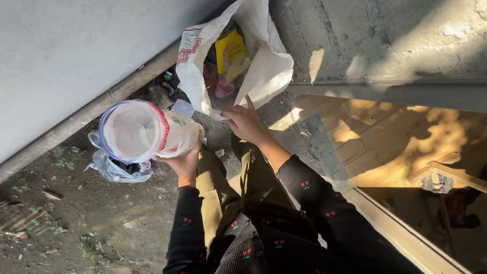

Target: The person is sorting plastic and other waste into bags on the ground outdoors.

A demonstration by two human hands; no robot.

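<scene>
My left hand grips a large clear plastic jar lying sideways, its open mouth with a blue and red rim facing me. My right hand holds the lower edge of a big white woven sack that stands open against the wall. Inside the sack I see a yellow packet and pink wrappers. Both sleeves are black with small red flower marks.
A clear plastic bag with dark scraps lies on the dirt under the jar. A grey wall and a pipe run along the left. A tiled, sunlit step and a wooden frame are at right. Bits of litter lie by the pipe.
</scene>
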